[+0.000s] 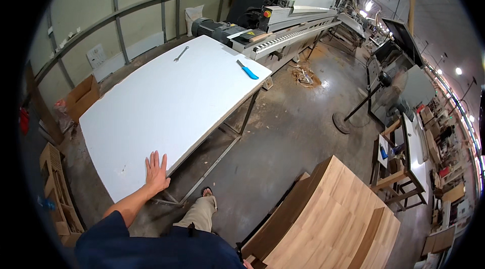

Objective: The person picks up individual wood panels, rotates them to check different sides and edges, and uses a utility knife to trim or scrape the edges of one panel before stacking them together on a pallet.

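My left hand [156, 174] lies flat on the near right edge of a white-topped table [151, 102], fingers spread and holding nothing. Toward the table's far end lie a metal wrench [181, 54] and a knife with a blue handle [248, 71], both well beyond the hand. Only a sliver of my right hand [247, 264] shows at the lower edge, beside the stacked wooden panels [323, 213]. Its fingers are mostly out of sight, so I cannot tell whether it grips the stack.
A large machine [283, 26] with a motor stands past the table. Across the floor to the right are a pedestal fan [366, 97] and a wood-framed workbench [406, 168]. A cardboard box [83, 98] sits left of the table. Scraps [304, 74] litter the floor near the machine.
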A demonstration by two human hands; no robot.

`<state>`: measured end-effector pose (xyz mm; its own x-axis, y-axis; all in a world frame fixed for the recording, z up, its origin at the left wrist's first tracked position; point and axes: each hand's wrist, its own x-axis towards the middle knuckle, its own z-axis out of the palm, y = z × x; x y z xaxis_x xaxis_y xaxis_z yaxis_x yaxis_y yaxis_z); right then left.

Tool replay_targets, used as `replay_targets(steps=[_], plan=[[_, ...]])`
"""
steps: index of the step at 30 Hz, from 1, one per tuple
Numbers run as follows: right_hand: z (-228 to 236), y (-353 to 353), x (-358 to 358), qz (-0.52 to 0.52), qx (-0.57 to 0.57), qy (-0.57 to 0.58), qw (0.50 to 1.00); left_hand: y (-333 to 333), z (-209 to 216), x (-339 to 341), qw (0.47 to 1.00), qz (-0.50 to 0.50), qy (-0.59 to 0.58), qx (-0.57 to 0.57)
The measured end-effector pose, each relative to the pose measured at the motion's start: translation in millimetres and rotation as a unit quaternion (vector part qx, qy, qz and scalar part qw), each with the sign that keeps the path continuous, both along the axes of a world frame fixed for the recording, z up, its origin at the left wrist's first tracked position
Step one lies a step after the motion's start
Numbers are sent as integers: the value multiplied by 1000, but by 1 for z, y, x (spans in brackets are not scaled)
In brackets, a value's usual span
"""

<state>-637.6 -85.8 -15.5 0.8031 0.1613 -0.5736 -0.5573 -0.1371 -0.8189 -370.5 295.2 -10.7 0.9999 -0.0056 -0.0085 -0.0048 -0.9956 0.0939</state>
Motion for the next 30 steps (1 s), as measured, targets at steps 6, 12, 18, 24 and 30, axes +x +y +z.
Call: replay_targets(steps=[6, 12, 18, 24, 30], plan=[[4, 1, 69, -5, -7, 27, 1000, 1, -4, 5, 1000, -9, 5, -26], [24, 5, 155, -6, -16, 53, 998, 1, -10, 46, 999, -1, -13, -36], [47, -2, 228, 4, -28, 72, 997, -5, -6, 126, 995, 6, -2, -103], [30, -19, 294, 120, -124, -12, 985, -18, -20, 234, 985, 67, -20, -159], [8, -44, 355, 152, -114, -121, 974, -38, -25, 341, 970, 94, -82, -211]])
